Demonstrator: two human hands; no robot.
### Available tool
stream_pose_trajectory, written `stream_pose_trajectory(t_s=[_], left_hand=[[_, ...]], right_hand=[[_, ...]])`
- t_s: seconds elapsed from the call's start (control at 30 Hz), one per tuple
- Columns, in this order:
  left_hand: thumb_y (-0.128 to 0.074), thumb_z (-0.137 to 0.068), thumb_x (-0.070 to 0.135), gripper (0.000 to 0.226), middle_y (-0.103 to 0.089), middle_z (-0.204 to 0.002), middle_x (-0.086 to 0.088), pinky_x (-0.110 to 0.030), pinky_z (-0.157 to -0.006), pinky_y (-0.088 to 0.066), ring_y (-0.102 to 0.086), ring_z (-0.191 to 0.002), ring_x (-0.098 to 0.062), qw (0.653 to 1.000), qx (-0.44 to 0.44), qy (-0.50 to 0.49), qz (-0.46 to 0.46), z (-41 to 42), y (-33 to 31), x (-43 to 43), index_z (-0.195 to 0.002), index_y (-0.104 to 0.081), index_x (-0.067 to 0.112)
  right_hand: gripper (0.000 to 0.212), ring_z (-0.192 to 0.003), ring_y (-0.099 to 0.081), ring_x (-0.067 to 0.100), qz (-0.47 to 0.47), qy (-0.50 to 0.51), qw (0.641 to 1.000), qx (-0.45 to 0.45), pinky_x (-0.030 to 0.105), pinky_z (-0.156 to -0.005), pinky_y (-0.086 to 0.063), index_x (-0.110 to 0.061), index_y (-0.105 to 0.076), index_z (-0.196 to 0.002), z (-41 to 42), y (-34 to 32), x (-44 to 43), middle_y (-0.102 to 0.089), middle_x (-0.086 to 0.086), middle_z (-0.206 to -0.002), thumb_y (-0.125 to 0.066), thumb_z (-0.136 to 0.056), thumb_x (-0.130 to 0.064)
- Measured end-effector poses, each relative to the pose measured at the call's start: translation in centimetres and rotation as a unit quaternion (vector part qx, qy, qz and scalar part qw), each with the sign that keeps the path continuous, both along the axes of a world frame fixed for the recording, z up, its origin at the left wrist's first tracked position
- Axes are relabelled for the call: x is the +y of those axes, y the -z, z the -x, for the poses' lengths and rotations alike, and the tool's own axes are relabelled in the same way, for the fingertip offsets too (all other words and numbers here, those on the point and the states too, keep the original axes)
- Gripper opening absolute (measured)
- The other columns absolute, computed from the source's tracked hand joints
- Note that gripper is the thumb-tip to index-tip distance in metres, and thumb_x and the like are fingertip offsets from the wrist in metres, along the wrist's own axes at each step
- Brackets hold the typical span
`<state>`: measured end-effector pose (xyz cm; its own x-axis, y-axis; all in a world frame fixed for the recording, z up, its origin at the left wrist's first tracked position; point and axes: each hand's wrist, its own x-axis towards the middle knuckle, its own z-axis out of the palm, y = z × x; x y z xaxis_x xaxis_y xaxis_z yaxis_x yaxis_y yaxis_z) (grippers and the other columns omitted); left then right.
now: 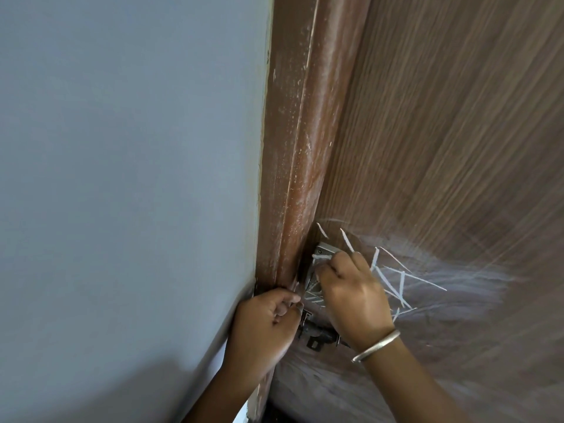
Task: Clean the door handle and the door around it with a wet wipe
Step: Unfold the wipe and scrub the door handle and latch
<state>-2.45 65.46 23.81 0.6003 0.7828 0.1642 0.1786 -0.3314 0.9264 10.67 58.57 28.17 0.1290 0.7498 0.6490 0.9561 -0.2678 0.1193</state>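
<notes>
The brown wood-grain door (442,132) fills the right side, with white chalk-like strokes (393,276) and a pale smear around the lock area. A silver metal handle plate (316,286), also streaked white, sits at the door's left edge, partly hidden by my hands. My right hand (354,297) rests over the plate with its fingertips pinched on a small white piece (321,256) at the plate's top. My left hand (265,325) is curled shut against the door frame, just left of the plate, and I cannot tell if it holds anything. No wipe is clearly in view.
A dark metal latch (317,334) sits just below the plate, between my wrists. The reddish-brown door frame (293,148), speckled with white, runs up the middle. A grey-blue wall (122,178) fills the left. A metal bangle (377,345) is on my right wrist.
</notes>
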Motion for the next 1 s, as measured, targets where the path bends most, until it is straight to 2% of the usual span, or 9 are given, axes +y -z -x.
stream_pose_trajectory(t_s=[0.1, 0.17, 0.3, 0.37, 0.47, 0.6, 0.73, 0.87, 1.0], left_hand=[[-0.066, -0.079, 0.017, 0.023, -0.071, -0.07, 0.001, -0.03, -0.064, -0.054, -0.065, -0.065, -0.008, 1.0, 0.0, 0.002, -0.003, 0.0, 0.0, -0.1, -0.079, -0.067, 0.04], [-0.067, -0.079, 0.017, 0.02, -0.07, -0.069, 0.003, -0.025, -0.064, -0.054, -0.064, -0.065, -0.004, 1.0, -0.001, -0.001, -0.005, 0.0, 0.1, -0.1, -0.082, -0.069, 0.036], [-0.067, -0.079, 0.015, 0.017, -0.072, -0.073, 0.005, -0.029, -0.069, -0.056, -0.065, -0.069, -0.003, 1.0, 0.004, 0.0, -0.001, -0.1, 0.2, 0.1, -0.085, -0.071, 0.031], [-0.067, -0.079, 0.015, 0.017, -0.072, -0.074, 0.001, -0.033, -0.07, -0.056, -0.067, -0.07, -0.007, 1.0, 0.003, 0.003, 0.004, -0.1, 0.1, 0.1, -0.085, -0.071, 0.03], [-0.064, -0.078, 0.02, 0.014, -0.072, -0.076, -0.005, -0.04, -0.072, -0.056, -0.068, -0.072, -0.014, 1.0, -0.007, 0.006, 0.019, -0.1, -0.1, 0.0, -0.083, -0.07, 0.031], [-0.065, -0.079, 0.008, 0.032, -0.071, -0.071, -0.002, -0.033, -0.066, -0.056, -0.065, -0.067, -0.012, 1.0, -0.003, 0.009, 0.004, -0.1, -0.2, 0.2, -0.075, -0.066, 0.04], [-0.062, -0.08, 0.006, 0.036, -0.068, -0.069, -0.013, -0.038, -0.065, -0.055, -0.065, -0.067, -0.025, 1.0, 0.008, 0.012, 0.009, 0.0, -0.2, 0.2, -0.074, -0.064, 0.042], [-0.063, -0.08, 0.012, 0.029, -0.069, -0.074, -0.013, -0.039, -0.069, -0.056, -0.067, -0.072, -0.024, 0.999, 0.006, 0.007, 0.032, 0.1, 0.0, 0.1, -0.077, -0.066, 0.04], [-0.064, -0.078, 0.024, 0.013, -0.073, -0.078, -0.001, -0.038, -0.075, -0.057, -0.069, -0.074, -0.01, 0.999, -0.006, 0.005, 0.05, 0.0, 0.0, 0.0, -0.083, -0.069, 0.034]], right_hand=[[0.02, -0.059, -0.054, 0.026, -0.019, 0.025, 0.999, 0.041, 0.029, -0.046, -0.046, -0.007, -0.068, -0.066, -0.7, 0.2, -1.4, -0.055, 0.007, -0.064, -0.078, -0.058, 0.007], [0.018, -0.057, -0.054, 0.028, -0.044, 0.017, 0.997, 0.059, 0.03, -0.046, -0.047, -0.005, -0.067, -0.066, -1.1, 0.0, -2.0, -0.055, 0.008, -0.063, -0.078, -0.06, 0.008], [0.015, -0.059, -0.055, 0.026, -0.049, -0.002, 0.998, 0.026, 0.03, -0.049, -0.049, -0.004, -0.07, -0.071, -1.2, -0.4, -1.8, -0.057, 0.008, -0.065, -0.077, -0.065, 0.007], [0.017, -0.059, -0.054, 0.024, -0.034, -0.007, 0.999, 0.011, 0.029, -0.049, -0.047, -0.005, -0.069, -0.07, -0.9, -0.4, -1.3, -0.057, 0.007, -0.065, -0.076, -0.063, 0.009], [0.021, -0.059, -0.053, 0.024, 0.001, -0.003, 1.0, -0.001, 0.027, -0.042, -0.043, -0.006, -0.063, -0.061, -0.1, -0.3, -0.1, -0.055, 0.007, -0.064, -0.072, -0.055, 0.012], [0.018, -0.061, -0.058, 0.028, 0.074, -0.01, 0.997, -0.013, 0.028, -0.04, -0.047, -0.008, -0.058, -0.052, 1.1, -0.4, 1.7, -0.055, 0.008, -0.064, -0.072, -0.052, 0.005], [0.014, -0.06, -0.059, 0.032, 0.139, 0.036, 0.989, 0.026, 0.028, -0.035, -0.047, -0.007, -0.058, -0.043, 2.1, -1.4, 2.0, -0.057, 0.01, -0.064, -0.069, -0.047, 0.001], [0.017, -0.061, -0.058, 0.031, 0.168, 0.07, 0.982, 0.049, 0.028, -0.038, -0.049, -0.009, -0.061, -0.044, 2.7, -1.5, 1.1, -0.058, 0.009, -0.064, -0.076, -0.043, 0.0], [0.019, -0.06, -0.057, 0.031, 0.148, 0.102, 0.981, 0.071, 0.031, -0.044, -0.05, -0.009, -0.064, -0.048, 1.7, -1.5, 0.2, -0.058, 0.01, -0.061, -0.071, -0.045, 0.008]])
